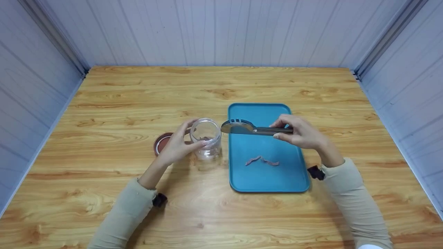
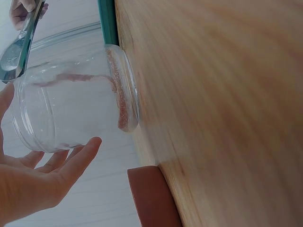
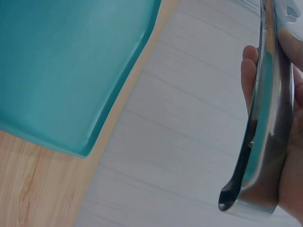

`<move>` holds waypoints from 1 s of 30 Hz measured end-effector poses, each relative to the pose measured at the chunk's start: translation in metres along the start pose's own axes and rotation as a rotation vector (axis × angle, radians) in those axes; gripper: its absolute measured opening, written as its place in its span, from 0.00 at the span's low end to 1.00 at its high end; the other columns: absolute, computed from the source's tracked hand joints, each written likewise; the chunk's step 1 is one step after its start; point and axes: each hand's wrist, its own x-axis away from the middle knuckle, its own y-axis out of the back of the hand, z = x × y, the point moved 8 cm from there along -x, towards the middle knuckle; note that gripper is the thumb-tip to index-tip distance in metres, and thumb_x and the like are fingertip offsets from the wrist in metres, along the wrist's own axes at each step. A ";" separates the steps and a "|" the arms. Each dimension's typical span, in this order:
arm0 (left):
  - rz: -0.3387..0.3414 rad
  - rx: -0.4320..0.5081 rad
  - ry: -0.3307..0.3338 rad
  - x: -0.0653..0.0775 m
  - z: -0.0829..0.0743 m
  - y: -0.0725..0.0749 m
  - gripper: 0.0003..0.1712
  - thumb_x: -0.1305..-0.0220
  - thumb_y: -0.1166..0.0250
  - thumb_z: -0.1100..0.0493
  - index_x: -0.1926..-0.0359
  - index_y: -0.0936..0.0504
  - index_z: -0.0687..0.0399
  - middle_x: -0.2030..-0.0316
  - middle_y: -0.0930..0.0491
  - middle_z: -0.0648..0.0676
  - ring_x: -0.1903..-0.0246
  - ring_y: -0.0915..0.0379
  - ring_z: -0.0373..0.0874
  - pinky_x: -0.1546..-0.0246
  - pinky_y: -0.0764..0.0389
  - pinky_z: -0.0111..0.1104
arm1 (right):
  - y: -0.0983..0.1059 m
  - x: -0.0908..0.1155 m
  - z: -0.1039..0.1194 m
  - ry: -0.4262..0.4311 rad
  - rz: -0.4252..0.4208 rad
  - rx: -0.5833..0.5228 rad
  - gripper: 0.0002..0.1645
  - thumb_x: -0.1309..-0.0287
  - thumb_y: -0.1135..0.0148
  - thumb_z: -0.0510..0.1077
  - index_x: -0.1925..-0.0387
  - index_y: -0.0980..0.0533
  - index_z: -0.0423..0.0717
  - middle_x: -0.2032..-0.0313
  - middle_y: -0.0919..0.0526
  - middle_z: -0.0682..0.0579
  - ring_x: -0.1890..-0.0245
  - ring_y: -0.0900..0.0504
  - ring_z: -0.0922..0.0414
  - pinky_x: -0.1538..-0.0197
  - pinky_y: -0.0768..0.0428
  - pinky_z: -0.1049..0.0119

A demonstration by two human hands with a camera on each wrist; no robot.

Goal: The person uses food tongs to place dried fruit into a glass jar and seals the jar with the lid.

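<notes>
My left hand (image 1: pixel 180 145) grips a clear jar (image 1: pixel 211 152) standing upright and lidless on the table, thumb on the near side and fingers on the far side. Reddish-brown strips (image 2: pixel 122 106) lie at the jar's bottom, and one leans up along its inside. My right hand (image 1: pixel 303 133) holds metal serving tongs (image 1: pixel 270 130) by the handle end, level above the tray. The tongs' broad slotted head is just right of the jar's rim; nothing shows between its arms. Two thin pinkish strips (image 1: pixel 270 162) rest on the blue tray (image 1: pixel 270 181).
A reddish-brown lid (image 1: pixel 162 142) lies on the wooden table (image 1: pixel 200 221) left of the jar, partly behind my left hand. White panelled walls (image 1: pixel 214 33) border the table at the back and both sides.
</notes>
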 end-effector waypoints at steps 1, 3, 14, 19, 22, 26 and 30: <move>0.001 0.000 0.001 0.000 0.000 0.000 0.40 0.52 0.31 0.58 0.39 0.41 0.57 0.45 0.38 0.61 0.45 0.43 0.59 0.55 0.28 0.41 | 0.000 0.001 0.000 -0.004 -0.001 -0.002 0.11 0.52 0.41 0.27 0.64 0.27 0.33 0.69 0.25 0.43 0.75 0.30 0.54 0.75 0.30 0.66; 0.001 0.000 0.004 0.000 0.000 0.000 0.40 0.52 0.31 0.59 0.39 0.41 0.57 0.45 0.38 0.62 0.45 0.42 0.59 0.55 0.28 0.41 | 0.002 0.002 -0.001 -0.012 -0.004 -0.004 0.11 0.53 0.41 0.27 0.64 0.28 0.32 0.69 0.25 0.43 0.75 0.30 0.54 0.76 0.30 0.67; -0.001 -0.004 0.008 0.000 -0.002 0.000 0.41 0.52 0.31 0.61 0.38 0.42 0.60 0.44 0.40 0.65 0.45 0.43 0.60 0.54 0.28 0.40 | 0.010 0.032 -0.040 -0.018 -0.047 -0.002 0.15 0.53 0.39 0.28 0.60 0.26 0.38 0.69 0.25 0.50 0.73 0.29 0.58 0.76 0.28 0.70; 0.007 -0.008 0.027 0.003 -0.014 -0.001 0.41 0.51 0.32 0.64 0.38 0.43 0.63 0.44 0.41 0.67 0.45 0.43 0.60 0.54 0.29 0.42 | 0.016 0.050 -0.056 -0.085 -0.067 -0.003 0.16 0.52 0.38 0.32 0.58 0.26 0.41 0.67 0.25 0.50 0.70 0.28 0.58 0.73 0.28 0.70; 0.016 -0.026 0.034 0.007 -0.025 -0.002 0.40 0.50 0.33 0.64 0.39 0.43 0.65 0.44 0.41 0.67 0.45 0.43 0.59 0.54 0.29 0.41 | 0.017 0.060 -0.058 -0.119 -0.071 0.016 0.16 0.53 0.37 0.32 0.58 0.27 0.40 0.67 0.25 0.49 0.69 0.28 0.58 0.73 0.28 0.69; 0.019 -0.041 0.038 0.009 -0.032 -0.002 0.39 0.49 0.34 0.64 0.39 0.43 0.65 0.44 0.41 0.67 0.45 0.43 0.58 0.54 0.28 0.39 | 0.020 0.068 -0.051 -0.133 -0.077 0.022 0.18 0.56 0.37 0.28 0.59 0.27 0.36 0.67 0.26 0.49 0.69 0.28 0.54 0.72 0.27 0.69; 0.019 -0.036 0.039 0.009 -0.032 -0.002 0.39 0.49 0.34 0.64 0.39 0.43 0.66 0.44 0.41 0.66 0.45 0.43 0.58 0.54 0.28 0.39 | 0.023 0.075 -0.037 -0.135 -0.080 0.031 0.17 0.58 0.37 0.25 0.61 0.27 0.33 0.68 0.26 0.49 0.69 0.27 0.51 0.70 0.26 0.67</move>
